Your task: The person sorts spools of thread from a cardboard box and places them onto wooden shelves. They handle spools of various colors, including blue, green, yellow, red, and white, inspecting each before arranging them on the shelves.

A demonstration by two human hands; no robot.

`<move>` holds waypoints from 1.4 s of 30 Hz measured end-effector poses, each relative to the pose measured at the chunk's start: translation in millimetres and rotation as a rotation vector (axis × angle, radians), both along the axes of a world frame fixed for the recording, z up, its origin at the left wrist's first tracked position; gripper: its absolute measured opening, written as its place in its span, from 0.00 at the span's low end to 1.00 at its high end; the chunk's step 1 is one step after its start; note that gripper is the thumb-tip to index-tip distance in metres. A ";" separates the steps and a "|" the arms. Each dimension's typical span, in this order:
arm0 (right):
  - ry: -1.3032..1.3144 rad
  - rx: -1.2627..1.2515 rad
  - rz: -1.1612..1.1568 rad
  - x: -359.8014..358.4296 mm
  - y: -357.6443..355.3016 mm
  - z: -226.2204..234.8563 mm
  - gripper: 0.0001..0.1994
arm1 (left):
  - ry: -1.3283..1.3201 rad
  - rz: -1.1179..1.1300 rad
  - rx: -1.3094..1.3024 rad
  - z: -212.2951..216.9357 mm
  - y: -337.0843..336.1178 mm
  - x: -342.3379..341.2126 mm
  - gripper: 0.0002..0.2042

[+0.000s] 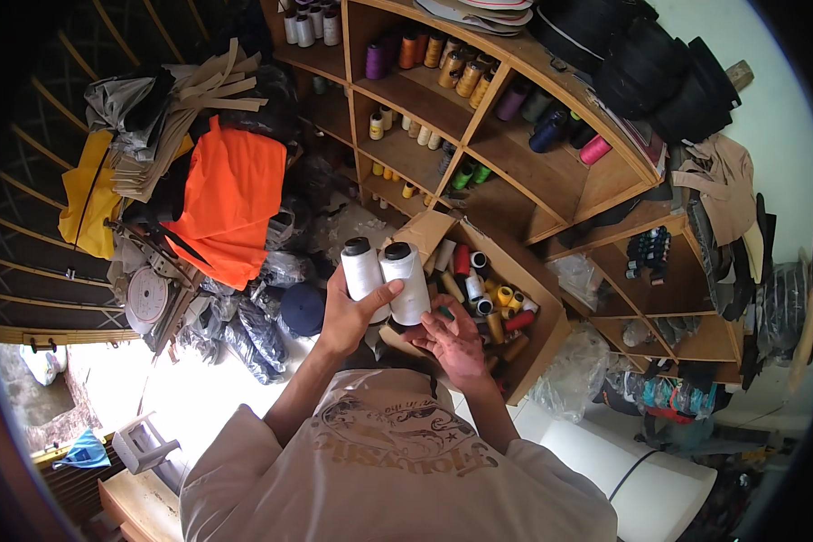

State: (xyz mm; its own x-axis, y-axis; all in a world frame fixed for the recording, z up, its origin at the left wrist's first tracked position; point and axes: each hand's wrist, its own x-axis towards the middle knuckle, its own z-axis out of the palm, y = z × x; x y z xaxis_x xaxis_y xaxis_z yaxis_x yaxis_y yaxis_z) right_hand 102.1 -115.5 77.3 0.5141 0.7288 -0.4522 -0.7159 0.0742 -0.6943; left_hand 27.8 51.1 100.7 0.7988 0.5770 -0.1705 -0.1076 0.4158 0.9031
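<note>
Two large cones of white thread with black tops are held side by side in my left hand [341, 318], its thumb across the right one. The left cone [363, 276] stands close against the right cone [408, 294], and both are roughly upright. By the lower end of the right cone is my right hand [456, 345], its fingers loosely bent and apart; whether the fingertips touch the cone is hard to tell. Behind and below my right hand, an open cardboard box [540, 354] holds several thread spools in red, yellow, white and brown.
A wooden shelf [506, 68] of compartments with coloured spools spans the far side. Orange fabric [230, 194] lies over a pile at the left, above plastic-wrapped bundles [260, 330]. Clear plastic [574, 375] sits right of the box, near a white roll [637, 474].
</note>
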 end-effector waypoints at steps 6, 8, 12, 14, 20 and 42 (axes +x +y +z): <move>-0.593 -0.063 0.019 25.7 -5.0 2.0 0.23 | 0.003 0.023 -0.123 -1.5 -5.9 -4.3 0.19; -0.489 0.092 0.038 24.7 0.5 21.8 0.27 | -0.002 0.072 -0.193 -0.1 -11.5 -1.8 0.18; -0.555 0.088 0.023 15.5 13.3 13.4 0.30 | 0.006 0.145 -0.191 -2.0 -17.9 0.5 0.17; -0.659 0.085 -0.021 18.4 8.6 15.3 0.26 | 0.063 0.119 -0.104 -7.7 -14.9 -6.1 0.16; -0.577 0.010 -0.007 38.6 -14.5 5.2 0.25 | 0.101 0.045 -0.071 -4.5 28.2 -19.1 0.13; -0.585 0.018 0.047 40.3 -26.2 12.0 0.22 | 0.002 -0.228 0.453 40.5 47.2 8.3 0.13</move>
